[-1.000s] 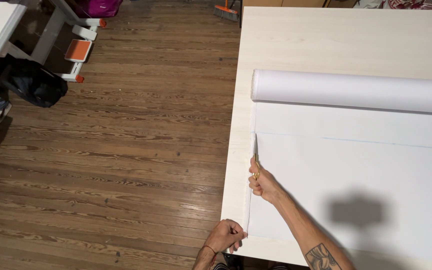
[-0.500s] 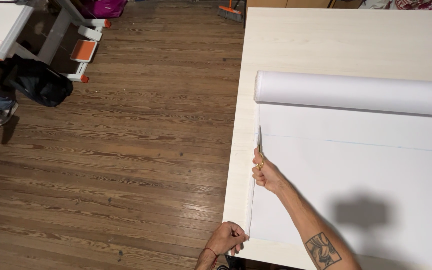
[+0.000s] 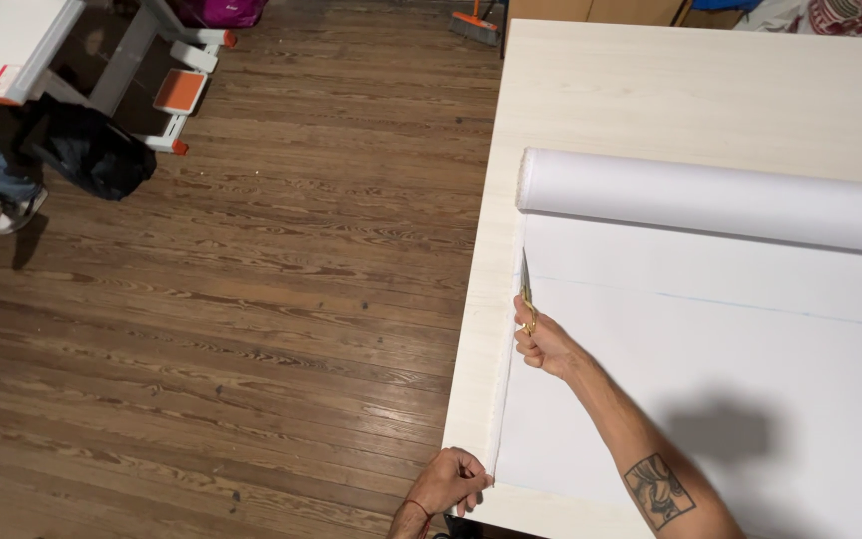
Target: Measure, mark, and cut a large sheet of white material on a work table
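Our right hand (image 3: 543, 344) grips gold scissors (image 3: 527, 297), blades along the white fabric's (image 3: 710, 379) left side near the worktop's (image 3: 650, 100) left edge. Our left hand (image 3: 448, 481) pinches the cut strip (image 3: 502, 399) at the near-left corner. The fabric roll (image 3: 720, 200) lies beyond.

Sewing workshop: cutting table (image 3: 650, 110), fabric roll (image 3: 710, 200)

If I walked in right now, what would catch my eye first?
Most likely the big roll of white fabric, partly unrolled over the pale wooden table. Next, the right hand holding gold scissors along the sheet's left edge, where a thin strip is parting, while the left hand grips that strip at the table's near corner. Left of the table lies dark plank floor.
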